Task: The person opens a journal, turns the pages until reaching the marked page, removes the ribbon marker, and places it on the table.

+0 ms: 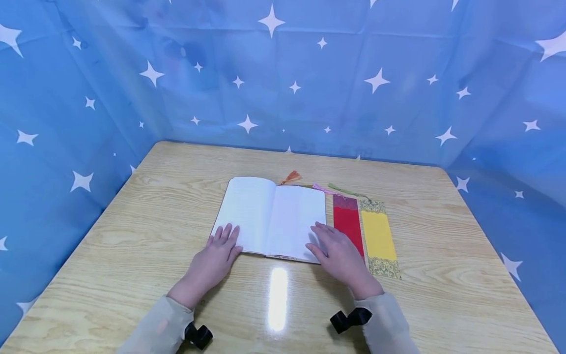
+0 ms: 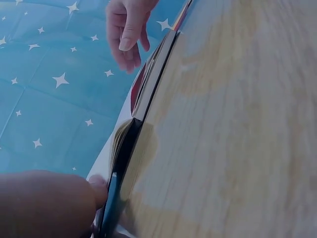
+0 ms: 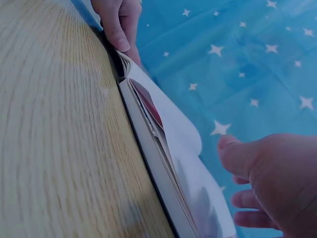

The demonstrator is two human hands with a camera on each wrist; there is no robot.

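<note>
An open book [image 1: 295,221] with blank-looking white pages lies on the wooden table. My left hand [image 1: 216,263] rests on the lower left corner of its left page, fingers extended and thumb at the bottom edge. Over the lower right corner of the right page is my right hand [image 1: 339,253], fingers loosely spread; its own wrist view shows it raised above the paper, holding nothing. Something dark red [image 3: 147,103] shows between the leaves near the spine. An orange tassel [image 1: 292,177] sticks out past the book's top edge.
Right of the book lie a red bookmark [image 1: 347,221] and a yellow bookmark [image 1: 378,236] with patterned ends. Pink [image 1: 325,189] and green tassels [image 1: 347,191] extend at their top. A blue star-printed cloth [image 1: 265,98] stands around the table's back and sides.
</note>
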